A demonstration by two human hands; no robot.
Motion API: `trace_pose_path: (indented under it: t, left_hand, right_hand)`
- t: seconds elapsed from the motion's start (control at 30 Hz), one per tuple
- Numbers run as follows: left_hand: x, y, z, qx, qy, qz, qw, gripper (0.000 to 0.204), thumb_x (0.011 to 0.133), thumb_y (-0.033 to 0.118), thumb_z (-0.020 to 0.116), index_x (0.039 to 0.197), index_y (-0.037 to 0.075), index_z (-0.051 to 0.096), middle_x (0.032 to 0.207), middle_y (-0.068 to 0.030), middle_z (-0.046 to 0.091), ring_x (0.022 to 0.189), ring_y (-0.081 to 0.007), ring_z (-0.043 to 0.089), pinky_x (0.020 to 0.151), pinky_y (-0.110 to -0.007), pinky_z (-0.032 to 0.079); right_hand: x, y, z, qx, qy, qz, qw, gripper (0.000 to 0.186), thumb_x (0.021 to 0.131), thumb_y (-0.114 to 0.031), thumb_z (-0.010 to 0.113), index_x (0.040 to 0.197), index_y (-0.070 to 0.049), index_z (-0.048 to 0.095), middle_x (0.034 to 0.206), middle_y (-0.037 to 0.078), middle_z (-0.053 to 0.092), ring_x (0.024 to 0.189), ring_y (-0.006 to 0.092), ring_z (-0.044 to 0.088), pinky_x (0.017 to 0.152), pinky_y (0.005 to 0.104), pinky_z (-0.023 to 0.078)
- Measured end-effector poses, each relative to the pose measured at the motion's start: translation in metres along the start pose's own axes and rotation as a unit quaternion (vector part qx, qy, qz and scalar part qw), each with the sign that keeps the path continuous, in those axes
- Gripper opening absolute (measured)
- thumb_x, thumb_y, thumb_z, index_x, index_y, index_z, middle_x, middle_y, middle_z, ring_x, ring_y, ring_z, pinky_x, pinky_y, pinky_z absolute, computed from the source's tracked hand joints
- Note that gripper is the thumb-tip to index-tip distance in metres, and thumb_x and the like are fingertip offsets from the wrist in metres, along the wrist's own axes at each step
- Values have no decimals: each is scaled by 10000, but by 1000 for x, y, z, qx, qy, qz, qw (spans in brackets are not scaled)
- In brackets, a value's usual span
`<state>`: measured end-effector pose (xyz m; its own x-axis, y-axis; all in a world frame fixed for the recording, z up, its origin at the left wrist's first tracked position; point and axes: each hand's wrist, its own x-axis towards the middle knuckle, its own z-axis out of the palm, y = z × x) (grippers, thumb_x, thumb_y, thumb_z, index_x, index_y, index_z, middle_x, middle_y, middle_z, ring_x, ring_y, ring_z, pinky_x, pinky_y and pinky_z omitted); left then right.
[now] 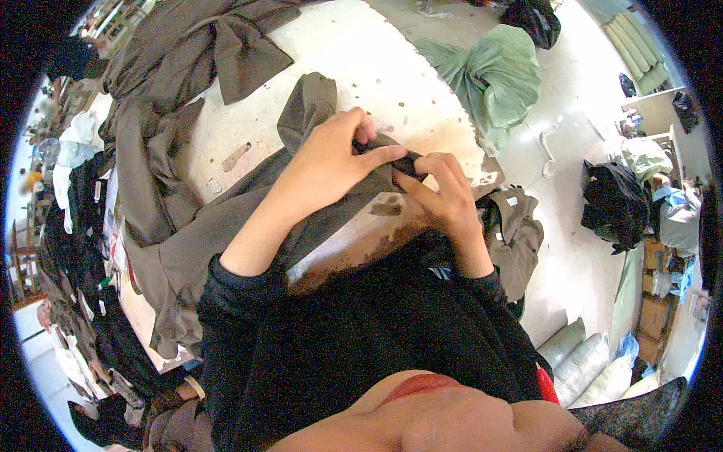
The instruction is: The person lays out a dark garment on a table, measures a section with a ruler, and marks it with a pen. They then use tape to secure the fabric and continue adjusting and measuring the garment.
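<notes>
A dark grey-brown garment (248, 203) lies across the worn white tabletop, and one end of it is bunched up between my hands. My left hand (327, 162) is closed on this end, thumb stretched toward the right along a dark folded edge. On the other side of the fold, my right hand (449, 192) pinches the same edge with bent fingers. The two hands are close together, with a short piece of cloth between them. Exactly what lies under the fingertips is hidden. A loose flap of the cloth stands up beyond my left wrist.
More grey-brown cloth (173, 68) is heaped at the table's far left. The white table (354, 45) has chipped, stained patches. Another brown garment (516, 241) hangs by its right edge. Beyond are a green sack (497, 75) and a black bag (614, 200) on the floor.
</notes>
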<state>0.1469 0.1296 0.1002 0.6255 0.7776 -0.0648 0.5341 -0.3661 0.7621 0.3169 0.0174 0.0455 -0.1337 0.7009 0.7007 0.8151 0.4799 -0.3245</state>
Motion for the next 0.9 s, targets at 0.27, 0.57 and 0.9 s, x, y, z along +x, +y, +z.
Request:
trace_pose_path:
  t: [0.27, 0.57, 0.9]
  left_hand:
    - [-3, -31, 6, 201, 43, 163, 965, 283, 887, 298, 653, 839, 20, 667, 795, -143, 638, 701, -265, 609, 640, -399, 463]
    - [8, -19, 7, 31, 68, 144, 987, 272, 945, 257, 571, 843, 12, 633, 725, -178, 588, 646, -279, 548, 635, -393, 412]
    - [8, -43, 37, -149, 180, 231, 945, 276, 997, 248, 492, 873, 23, 590, 830, -123, 603, 819, -304, 566, 791, -424, 418]
  right_hand:
    - [-5, -8, 7, -47, -120, 124, 984, 266, 716, -339, 802, 900, -151, 761, 673, 7, 484, 742, 207, 506, 724, 360, 365]
    - [12, -10, 4, 166, -28, 333, 928, 204, 920, -176, 585, 1006, -32, 702, 975, 115, 677, 853, 312, 629, 745, 375, 500]
    - [-2, 4, 46, 428, -138, 495, 743, 286, 967, -208, 537, 998, 43, 669, 870, 61, 674, 768, 143, 600, 730, 294, 491]
